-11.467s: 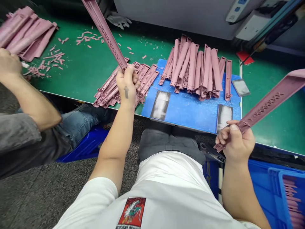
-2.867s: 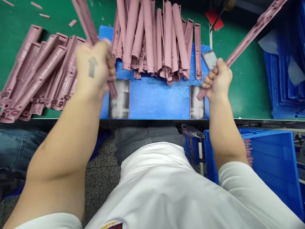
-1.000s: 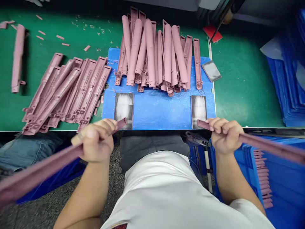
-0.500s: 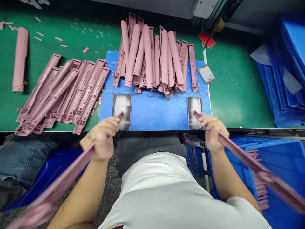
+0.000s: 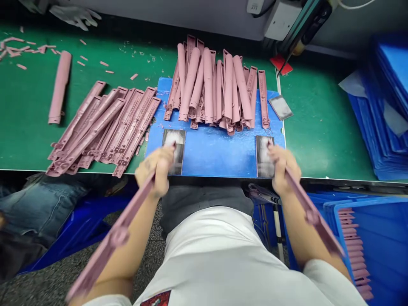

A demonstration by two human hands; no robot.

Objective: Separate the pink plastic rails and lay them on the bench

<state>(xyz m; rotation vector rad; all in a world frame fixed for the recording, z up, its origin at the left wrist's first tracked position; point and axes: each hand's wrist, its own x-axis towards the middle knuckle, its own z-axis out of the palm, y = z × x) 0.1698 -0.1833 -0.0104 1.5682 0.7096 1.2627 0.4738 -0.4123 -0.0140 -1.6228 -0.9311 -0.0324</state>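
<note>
My left hand [image 5: 155,169] is closed around one end of a long pink plastic part [image 5: 119,233], which slants down to the lower left over my forearm. In my right hand [image 5: 283,169] is a similar pink part [image 5: 310,214], slanting down to the lower right. Both tips point at dark rectangular pads with whitish dust: a left pad [image 5: 177,168] and a right pad [image 5: 263,163]. Blur hides whether the tips touch the pads. The pads lie near the front edge of a blue sheet [image 5: 219,155]. Behind them is a pile of pink parts [image 5: 208,91].
More pink parts [image 5: 105,123] lie on the green table [image 5: 325,127] at left, with one single part [image 5: 60,87] and scraps. Blue sheets [image 5: 372,140] are stacked at right. A blue bin [image 5: 389,242] below holds several pink parts. Another person's jeans [image 5: 38,208] show at lower left.
The view has shifted, so the table contents appear further right and slightly lower. Both held parts have swung and now lie at steeper angles; both hands keep their grip.
</note>
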